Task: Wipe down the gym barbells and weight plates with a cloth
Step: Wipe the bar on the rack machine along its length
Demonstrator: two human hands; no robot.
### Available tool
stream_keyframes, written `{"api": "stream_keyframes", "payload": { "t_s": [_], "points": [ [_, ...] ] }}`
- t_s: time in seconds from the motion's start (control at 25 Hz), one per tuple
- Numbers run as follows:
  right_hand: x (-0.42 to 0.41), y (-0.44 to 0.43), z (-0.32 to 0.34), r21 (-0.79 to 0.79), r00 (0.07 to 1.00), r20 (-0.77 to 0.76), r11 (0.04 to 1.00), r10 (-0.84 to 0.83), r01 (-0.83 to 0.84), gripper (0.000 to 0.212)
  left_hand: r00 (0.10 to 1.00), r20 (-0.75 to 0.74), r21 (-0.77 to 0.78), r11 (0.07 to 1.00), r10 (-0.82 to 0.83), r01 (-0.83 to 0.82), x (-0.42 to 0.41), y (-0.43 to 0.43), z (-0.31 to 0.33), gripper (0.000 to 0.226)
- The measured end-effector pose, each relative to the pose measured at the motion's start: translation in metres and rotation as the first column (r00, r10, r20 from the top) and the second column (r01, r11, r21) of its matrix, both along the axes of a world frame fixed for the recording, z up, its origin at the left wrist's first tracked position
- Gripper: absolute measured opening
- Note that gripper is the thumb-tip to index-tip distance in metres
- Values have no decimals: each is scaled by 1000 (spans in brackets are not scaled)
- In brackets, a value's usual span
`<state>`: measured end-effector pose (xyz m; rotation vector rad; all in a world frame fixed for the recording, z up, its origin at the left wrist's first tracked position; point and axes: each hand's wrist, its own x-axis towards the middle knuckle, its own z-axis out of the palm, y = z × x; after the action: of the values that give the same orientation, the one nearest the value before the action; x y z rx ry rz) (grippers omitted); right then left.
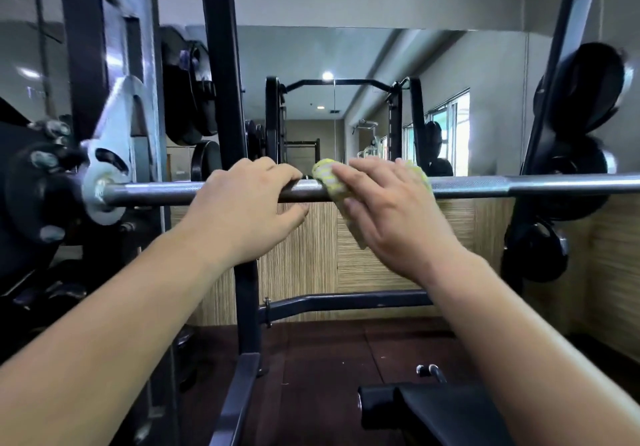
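A steel barbell (pixel 519 184) runs level across the view at chest height, resting in a black rack. My left hand (pixel 242 210) curls over the bar left of centre, fingers on top. Just to its right, my right hand (pixel 391 210) presses a yellow-and-white cloth (pixel 329 182) around the bar; the cloth wraps the bar and hangs a little below my palm. A black weight plate (pixel 38 189) with a silver collar sits on the bar's left end. More black plates (pixel 585 88) hang on the rack's right upright.
A black rack upright (pixel 225 99) stands just behind the bar by my left hand. Stored plates (pixel 187 92) hang at the left. A black bench pad (pixel 436 414) lies below right, a low crossbar (pixel 346 301) behind it. A wall mirror (pixel 346 99) faces me.
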<state>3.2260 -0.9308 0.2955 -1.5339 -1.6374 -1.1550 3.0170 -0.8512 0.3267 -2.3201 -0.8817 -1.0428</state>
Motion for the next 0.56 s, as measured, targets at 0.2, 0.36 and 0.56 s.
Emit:
{"api": "stream_keyframes", "payload": {
  "t_s": [0.2,0.36,0.56],
  "points": [
    [86,-57,-9,104,973,-195,984,-119,141,55,994,-14,-42,993,-107,106,-16,6,-1,54],
    [30,-21,-3,129,966,-221,977,-136,167,47,994,36,8,995,-104,104,-32,16,-7,51],
    [-50,31,13,-38,995,99,999,-13,17,49,994,66,63,995,-83,79,-48,23,-11,49]
  ]
}}
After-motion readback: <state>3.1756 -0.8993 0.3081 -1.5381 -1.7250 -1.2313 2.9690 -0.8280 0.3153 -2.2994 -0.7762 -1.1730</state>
